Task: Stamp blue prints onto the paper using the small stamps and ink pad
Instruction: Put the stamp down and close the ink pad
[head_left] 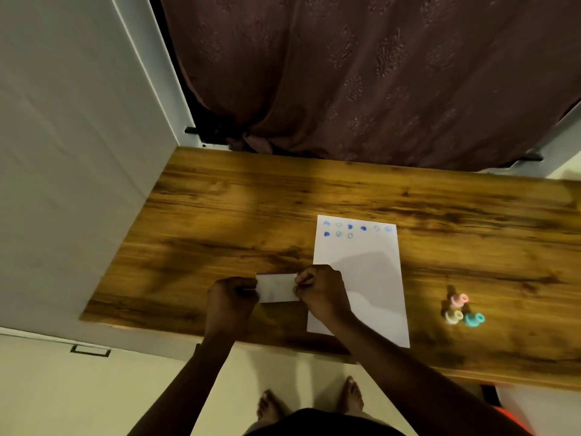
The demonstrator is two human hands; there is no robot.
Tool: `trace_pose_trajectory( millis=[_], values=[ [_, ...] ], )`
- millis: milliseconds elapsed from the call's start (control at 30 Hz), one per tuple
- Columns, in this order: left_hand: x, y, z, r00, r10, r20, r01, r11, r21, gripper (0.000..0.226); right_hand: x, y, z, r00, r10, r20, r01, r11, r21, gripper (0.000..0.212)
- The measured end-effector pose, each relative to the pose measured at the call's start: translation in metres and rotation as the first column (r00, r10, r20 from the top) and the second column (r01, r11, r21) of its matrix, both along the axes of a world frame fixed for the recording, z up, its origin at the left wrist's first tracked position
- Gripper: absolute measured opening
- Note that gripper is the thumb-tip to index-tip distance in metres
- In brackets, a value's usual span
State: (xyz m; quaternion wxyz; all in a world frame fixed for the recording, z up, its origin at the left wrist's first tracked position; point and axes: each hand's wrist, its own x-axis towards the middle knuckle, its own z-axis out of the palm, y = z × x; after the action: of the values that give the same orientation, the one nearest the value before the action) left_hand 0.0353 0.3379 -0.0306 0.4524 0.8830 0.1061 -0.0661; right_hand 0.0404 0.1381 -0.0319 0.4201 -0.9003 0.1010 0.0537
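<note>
Table [220, 215]: wooden, dark grain, set against a maroon curtain [377, 73] at the far edge and a white wall [63, 152] on the left.

Paper [361, 278]: white sheet, lying flat on the table right of centre, its near edge close to the table's front edge. Two rows of small blue prints [350, 229] run along its far end; the remainder is blank, partly shaded.

Ink pad [277, 287]: small pale rectangular case, held just left of the paper, above the table's near part. A thin blue line shows along its far edge. Whether it is open or closed cannot be told.

Left hand [231, 298]: closed on the left end of the ink pad, fingers curled.

Right hand [322, 292]: closed on the right end of the ink pad, fingertips pinching its edge; the hand overlaps the paper's left margin.

Stamps: three, standing close together on the table, well right of the paper. Pink stamp [458, 299] farthest; cream stamp [453, 316] nearer, on the left; teal stamp [473, 319] nearer, on the right, just beside the cream one.

Floor: pale, with bare feet [311, 401] visible below the table edge.
</note>
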Motion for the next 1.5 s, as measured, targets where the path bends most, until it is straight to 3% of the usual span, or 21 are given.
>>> trace_pose_trajectory(
  millis=[267, 400, 600, 1000, 1500],
  values=[
    [0.030, -0.067, 0.036, 0.993, -0.061, 0.102, 0.070, 0.994, -0.087, 0.025, 0.012, -0.068, 0.036, 0.987, -0.138, 0.081, 0.136, 0.990, 0.032, 0.013],
    [0.043, -0.114, 0.046, 0.994, -0.109, 0.027, 0.112, 0.976, -0.186, 0.027, 0.014, -0.114, 0.051, 0.960, -0.274, 0.058, 0.267, 0.958, 0.108, 0.012],
    [0.060, -0.201, 0.036, 0.986, -0.151, 0.063, 0.158, 0.982, -0.106, 0.031, 0.009, -0.196, 0.066, 0.936, -0.347, 0.062, 0.339, 0.934, 0.109, 0.013],
    [0.055, -0.337, 0.003, 0.965, -0.260, 0.009, 0.260, 0.963, -0.071, 0.030, 0.001, -0.324, 0.039, 0.920, -0.389, -0.043, 0.388, 0.921, -0.031, 0.012],
    [0.051, -0.367, -0.019, 0.960, -0.280, -0.029, 0.279, 0.960, -0.037, 0.024, 0.002, -0.349, 0.005, 0.922, -0.372, -0.106, 0.360, 0.925, -0.120, 0.011]
  ],
)
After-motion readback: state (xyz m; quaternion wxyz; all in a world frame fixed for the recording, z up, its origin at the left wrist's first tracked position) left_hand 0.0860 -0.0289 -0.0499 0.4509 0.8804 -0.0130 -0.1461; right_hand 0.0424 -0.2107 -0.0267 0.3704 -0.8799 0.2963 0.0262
